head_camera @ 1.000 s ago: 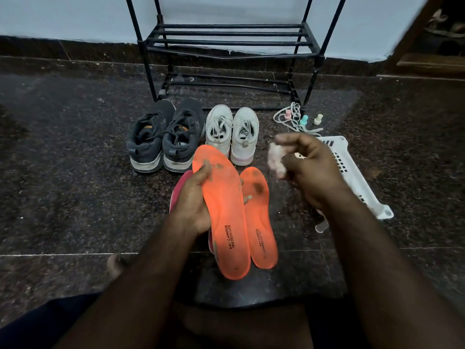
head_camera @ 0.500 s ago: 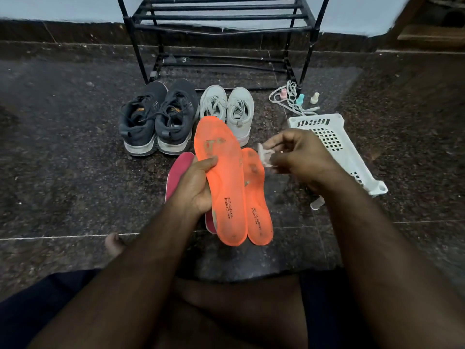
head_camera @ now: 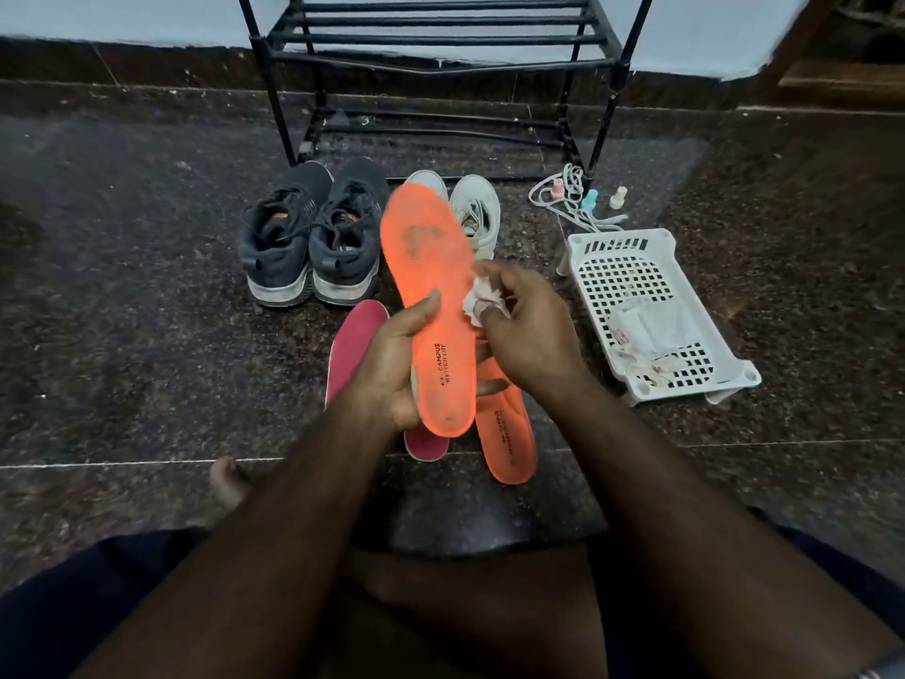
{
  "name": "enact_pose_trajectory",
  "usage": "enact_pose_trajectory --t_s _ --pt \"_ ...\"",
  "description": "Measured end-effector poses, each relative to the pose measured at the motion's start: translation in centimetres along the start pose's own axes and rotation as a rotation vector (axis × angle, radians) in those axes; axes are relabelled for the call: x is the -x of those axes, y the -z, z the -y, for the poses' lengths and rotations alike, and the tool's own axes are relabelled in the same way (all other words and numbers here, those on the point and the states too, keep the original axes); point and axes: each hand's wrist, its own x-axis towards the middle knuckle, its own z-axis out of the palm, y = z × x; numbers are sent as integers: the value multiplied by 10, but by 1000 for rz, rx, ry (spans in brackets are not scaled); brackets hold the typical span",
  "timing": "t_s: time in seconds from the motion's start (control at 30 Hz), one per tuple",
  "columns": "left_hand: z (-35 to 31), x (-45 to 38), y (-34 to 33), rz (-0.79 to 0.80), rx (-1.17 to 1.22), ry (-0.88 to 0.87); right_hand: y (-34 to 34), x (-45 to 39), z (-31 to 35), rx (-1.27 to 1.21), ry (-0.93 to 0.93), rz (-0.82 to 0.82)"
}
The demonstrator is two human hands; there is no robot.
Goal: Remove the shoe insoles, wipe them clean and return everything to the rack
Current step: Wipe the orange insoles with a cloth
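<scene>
Nearest, two bare forearms reached out over the person's legs. Just beyond, the left hand [head_camera: 392, 370] gripped an orange insole [head_camera: 431, 306] by its heel end, thumb laid across the printed face and fingers curled behind, toe pointing away and up. The right hand [head_camera: 524, 330] pinched a small white wipe [head_camera: 482, 301] and held it at the insole's right edge, about halfway along; whether the wipe touched the face could not be told. A grey smudge showed up near the toe.

I judged the insole light and thin, a foam that bends easily, so the far end would flop under rubbing unless fingers backed it from behind. The heel, the stiffer and thicker part, looked the best place to hold it, with the grip shifting forward as the wipe worked toward the toe. It did not look slippery or fragile.

Under the hands lay a second orange insole [head_camera: 507, 433] and pink insoles [head_camera: 355, 345] flat on the floor [head_camera: 122, 311]. To the right sat a white basket [head_camera: 685, 384] with some crumpled white material inside. Farther off stood dark sneakers [head_camera: 308, 242] and white sneakers [head_camera: 477, 208], side by side, then laces [head_camera: 563, 193] and small bottles [head_camera: 591, 200]. Farthest, the black rack [head_camera: 440, 41] stood against the wall, its visible shelves bare.
</scene>
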Motion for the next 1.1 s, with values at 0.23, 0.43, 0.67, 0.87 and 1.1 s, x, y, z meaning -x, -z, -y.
enact_pose_trajectory --t_s 0.23,0.43,0.67,0.87,1.1 --pt "-3 -2 3 -54 35 -53 12 -5 3 -30 57 -57" --pt "-5 1 0 -51 84 -31 -1 2 6 236 384 -118" --pt "-6 -2 2 -120 32 -85 -9 7 9 459 349 230" --pt "-4 -3 3 -198 53 -85 -15 9 15 479 305 179" --pt "-12 -5 9 -213 71 -116 -9 24 26 357 91 397"
